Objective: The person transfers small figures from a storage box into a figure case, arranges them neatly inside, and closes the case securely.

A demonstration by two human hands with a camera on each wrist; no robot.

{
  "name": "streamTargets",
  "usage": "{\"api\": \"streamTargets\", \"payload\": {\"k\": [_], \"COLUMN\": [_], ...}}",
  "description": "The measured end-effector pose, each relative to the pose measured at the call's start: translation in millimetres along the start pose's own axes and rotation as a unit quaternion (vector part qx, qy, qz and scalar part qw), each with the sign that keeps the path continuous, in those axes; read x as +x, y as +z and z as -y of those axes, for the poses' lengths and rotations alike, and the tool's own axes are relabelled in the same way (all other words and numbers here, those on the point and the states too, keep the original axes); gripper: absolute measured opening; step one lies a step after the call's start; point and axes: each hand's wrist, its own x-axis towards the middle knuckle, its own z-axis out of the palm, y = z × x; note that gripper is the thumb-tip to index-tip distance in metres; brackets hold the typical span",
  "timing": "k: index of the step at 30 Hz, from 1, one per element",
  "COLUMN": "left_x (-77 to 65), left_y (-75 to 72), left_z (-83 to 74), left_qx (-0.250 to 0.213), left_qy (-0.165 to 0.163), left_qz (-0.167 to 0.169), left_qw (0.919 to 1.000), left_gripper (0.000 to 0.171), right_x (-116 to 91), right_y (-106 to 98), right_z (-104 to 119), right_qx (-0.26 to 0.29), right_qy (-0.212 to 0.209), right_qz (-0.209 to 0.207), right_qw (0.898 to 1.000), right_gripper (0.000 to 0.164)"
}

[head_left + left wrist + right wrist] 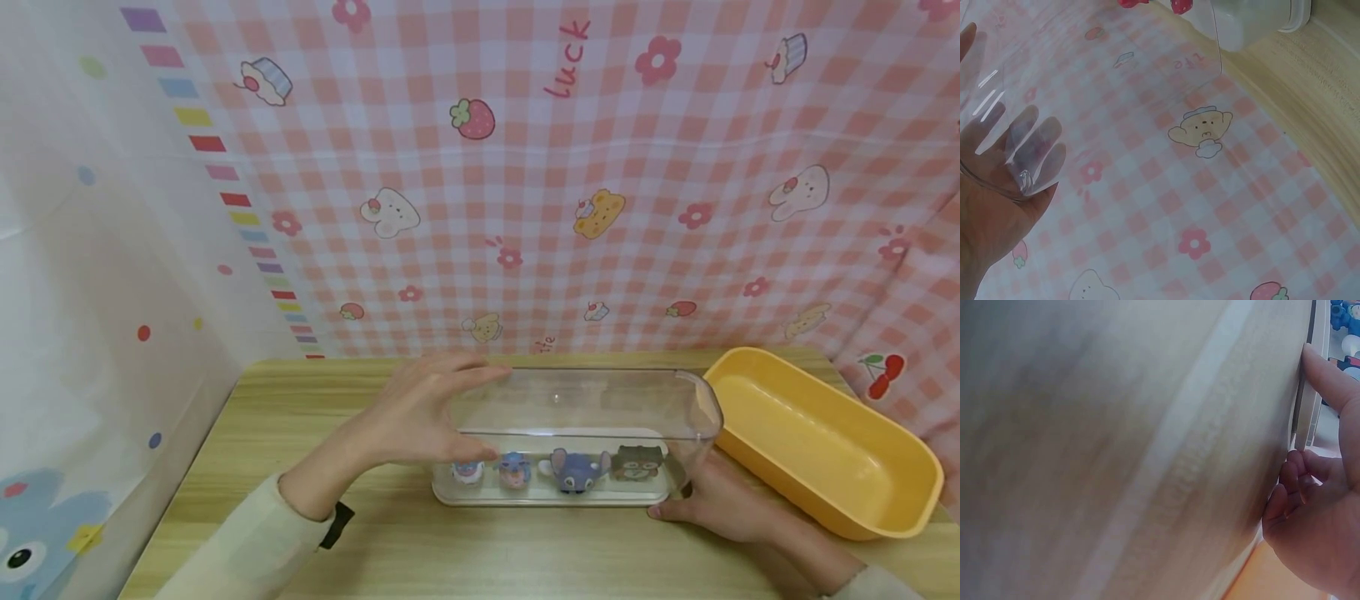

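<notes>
A long clear plastic cover (577, 402) rises over a white base tray (547, 501) at the middle of the table. My left hand (416, 412) grips the cover's left end, thumb at the front and fingers behind; in the left wrist view, the fingers show through the clear plastic. At the right end, my right hand (723, 500) holds the base, its thumb on the front corner and its other fingers curled by the end. Several small figurines stand in a row on the tray, among them a blue big-eared one (576, 472) and a dark one (638, 463) at the right.
A yellow plastic bin (892, 521) lies right of the cover, close by my right forearm. Behind the wooden table (525, 554) hangs a pink checked cloth (465, 275), and a white dotted sheet (90, 317) hangs at the left.
</notes>
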Motion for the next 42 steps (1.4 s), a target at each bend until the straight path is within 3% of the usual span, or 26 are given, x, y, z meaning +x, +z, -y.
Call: {"api": "streamTargets", "payload": {"k": [10, 24, 33, 42], "left_x": [1.0, -0.8, -1.8, -2.1], "left_y": [5.6, 10.3, 12.7, 15.2], "left_z": [3.2, 4.0, 4.8, 5.2], "left_qx": [0.004, 0.007, 0.009, 0.008], "left_qy": [0.008, 0.001, -0.015, -0.015], "left_qz": [-0.004, -0.001, 0.011, 0.009], "left_qw": [1.0, 1.0, 0.9998, 0.9998], "left_gripper": [0.086, 0.085, 0.084, 0.084], "right_x": [-0.5, 0.2, 0.9, 1.2], "right_y": [0.6, 1.9, 2.1, 1.8], "right_z": [-1.5, -4.1, -4.9, -4.9], "right_qx": [-0.01, -0.025, -0.016, -0.024], "right_qy": [-0.001, -0.028, -0.038, -0.036], "right_qz": [-0.003, -0.006, 0.001, 0.006], "right_qw": [1.0, 0.999, 0.999, 0.999], "right_gripper": [0.111, 0.073, 0.063, 0.064]}}
